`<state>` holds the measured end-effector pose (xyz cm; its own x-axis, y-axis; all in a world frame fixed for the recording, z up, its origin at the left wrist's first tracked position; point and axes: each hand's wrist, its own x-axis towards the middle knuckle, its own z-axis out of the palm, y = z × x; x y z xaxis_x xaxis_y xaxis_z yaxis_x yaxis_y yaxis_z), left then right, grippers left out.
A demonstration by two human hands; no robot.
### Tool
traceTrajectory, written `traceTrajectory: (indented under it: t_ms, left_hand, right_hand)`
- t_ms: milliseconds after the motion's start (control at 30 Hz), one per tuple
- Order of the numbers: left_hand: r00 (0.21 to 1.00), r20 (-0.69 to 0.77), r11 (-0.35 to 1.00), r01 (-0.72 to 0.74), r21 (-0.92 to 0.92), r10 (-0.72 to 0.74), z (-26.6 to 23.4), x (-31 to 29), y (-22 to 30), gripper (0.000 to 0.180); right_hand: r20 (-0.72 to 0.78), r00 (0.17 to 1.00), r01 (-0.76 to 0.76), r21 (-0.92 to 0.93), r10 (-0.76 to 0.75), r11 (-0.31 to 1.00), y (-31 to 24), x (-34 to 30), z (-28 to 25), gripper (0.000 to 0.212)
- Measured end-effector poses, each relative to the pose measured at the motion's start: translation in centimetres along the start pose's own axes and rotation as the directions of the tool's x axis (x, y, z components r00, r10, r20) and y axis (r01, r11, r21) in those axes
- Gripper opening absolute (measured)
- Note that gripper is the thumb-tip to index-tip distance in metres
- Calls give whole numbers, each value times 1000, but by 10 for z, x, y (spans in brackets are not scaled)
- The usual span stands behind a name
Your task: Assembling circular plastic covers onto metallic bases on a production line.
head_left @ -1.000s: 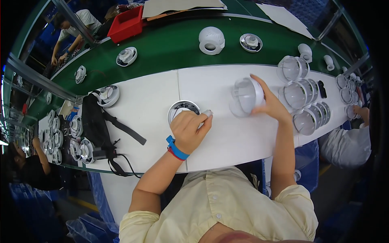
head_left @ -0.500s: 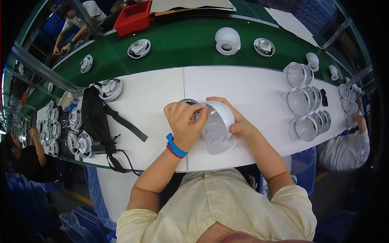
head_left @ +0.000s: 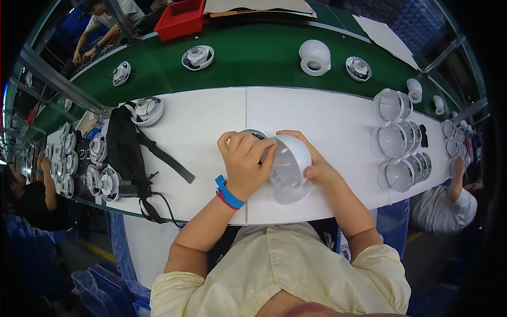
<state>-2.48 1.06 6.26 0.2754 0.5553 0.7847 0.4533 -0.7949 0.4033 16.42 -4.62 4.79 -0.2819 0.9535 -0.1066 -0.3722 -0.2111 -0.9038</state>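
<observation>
R hand (head_left: pixel 320 167) is curled round the white band (head_left: pixel 303 154) of the clear cup (head_left: pixel 285 171), w/ thumb on the near side. Cup is held tipped at mid. of the white table (head_left: pixel 206 119). L hand (head_left: pixel 242 166) is bunched by it; can't tell what's pinched, if anything. Prob. light, stiff, slick, easily scratched; best gripped by the band.

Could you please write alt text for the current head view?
A person's right hand grips a clear, white-rimmed dome over a white worktable, the left hand at its edge. Three rows of similar domes are at right; a black bag lies at left.
</observation>
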Motion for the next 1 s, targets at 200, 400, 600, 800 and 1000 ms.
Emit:
traceTrajectory:
  t_ms: [200, 400, 600, 800, 1000]
  left_hand:
    - [994, 45, 986, 105, -132, -100, 3, -4, 1, 13]
    - [993, 115, 994, 23, -108, -11, -7, -3, -4, 9]
    - [889, 3, 878, 453, -156, -458, -34, -20, -53, 45]
    - [354, 796, 116, 932, -342, -491, -36, -33, -56, 67]
    - [433, 778, 280, 899, -337, -455, -19, -40, -56, 81]
  right_hand:
    - [2, 999, 44, -108, -44, 993, -2, -1, 2, 107]
    - [47, 998, 49, -175, -41, 983, -9, -4, 0, 113]
    - [-152, 978, 42, -521, -141, 853, -37, -12, -19, 101]
    - [-186, 965, 35, -604, -183, 796, -26, -7, -8, 93]
    - [-212, 944, 69, -620, -252, 781, -17, -9, -3, 94]
